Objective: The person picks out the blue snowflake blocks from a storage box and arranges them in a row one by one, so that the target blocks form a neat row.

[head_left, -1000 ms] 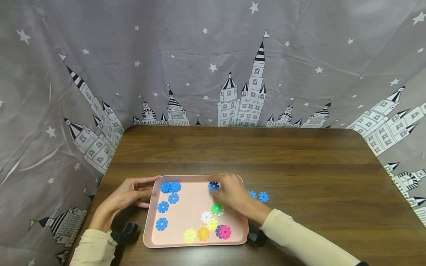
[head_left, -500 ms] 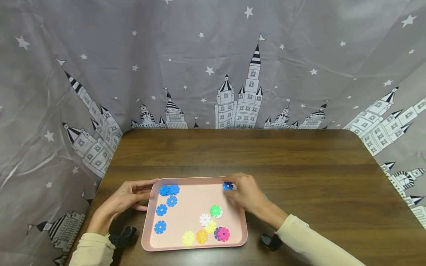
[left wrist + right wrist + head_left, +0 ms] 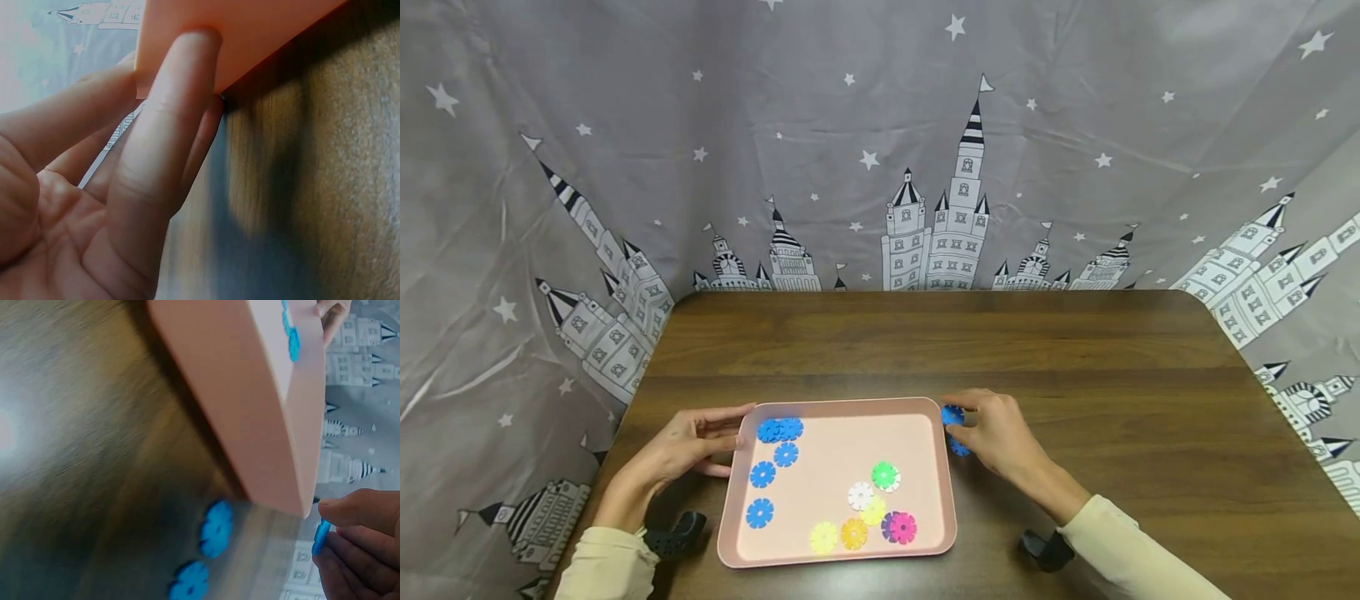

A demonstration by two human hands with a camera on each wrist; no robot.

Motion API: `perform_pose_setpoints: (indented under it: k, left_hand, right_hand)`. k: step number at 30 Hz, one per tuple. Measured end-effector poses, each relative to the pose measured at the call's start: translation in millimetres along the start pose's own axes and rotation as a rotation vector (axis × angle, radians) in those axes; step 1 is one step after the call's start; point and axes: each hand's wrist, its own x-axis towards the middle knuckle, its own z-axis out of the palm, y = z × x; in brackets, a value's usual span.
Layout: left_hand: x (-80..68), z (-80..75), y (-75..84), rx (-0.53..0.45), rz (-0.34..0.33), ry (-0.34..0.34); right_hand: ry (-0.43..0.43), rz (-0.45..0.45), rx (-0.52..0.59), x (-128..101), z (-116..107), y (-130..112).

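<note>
The pink tray (image 3: 842, 562) lies on the wooden table holding blue snowflake discs (image 3: 762, 474) along its left side. My left hand (image 3: 681, 446) rests against the tray's left end; in the left wrist view a straight finger (image 3: 165, 112) touches the outer wall. Just beyond the right rim, my right hand (image 3: 1000, 433) pinches a blue snowflake disc (image 3: 322, 536) between thumb and fingers, above the table. Below it, two more blue snowflake discs (image 3: 217, 529) lie on the wood beside the tray, partly hidden by my hand in the head view.
Inside the tray, green (image 3: 884, 474), white (image 3: 861, 497), yellow (image 3: 823, 538), orange (image 3: 853, 533), purple and pink (image 3: 902, 527) discs gather toward the front right. A grey castle-print curtain (image 3: 820, 125) hangs behind the table (image 3: 1120, 392).
My right hand has carried the pinched blue disc rightward from inside the tray, over the right rim, to beside the discs on the table. The left hand stays at the tray's left end.
</note>
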Motion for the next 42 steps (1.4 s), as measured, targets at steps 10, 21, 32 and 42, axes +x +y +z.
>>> perform_pose_setpoints:
  k: [10, 21, 32, 42]
  left_hand:
    - [-2.8, -1.5, -1.9, 0.005, 0.009, 0.003]
    - [0.4, -3.5, -1.5, 0.013, -0.005, 0.006]
    - [0.2, -3.0, -1.8, 0.015, 0.003, 0.004]
    - [0.4, -2.1, -1.7, 0.002, 0.027, -0.033]
  right_hand:
    - [0.000, 0.059, -0.071, -13.7, -8.2, 29.3]
    - [0.010, 0.098, -0.113, -33.0, -21.1, 59.0]
    - [-0.007, 0.131, -0.116, -44.7, -22.6, 69.4]
    - [-0.007, 0.128, -0.127, -47.8, -21.9, 71.9]
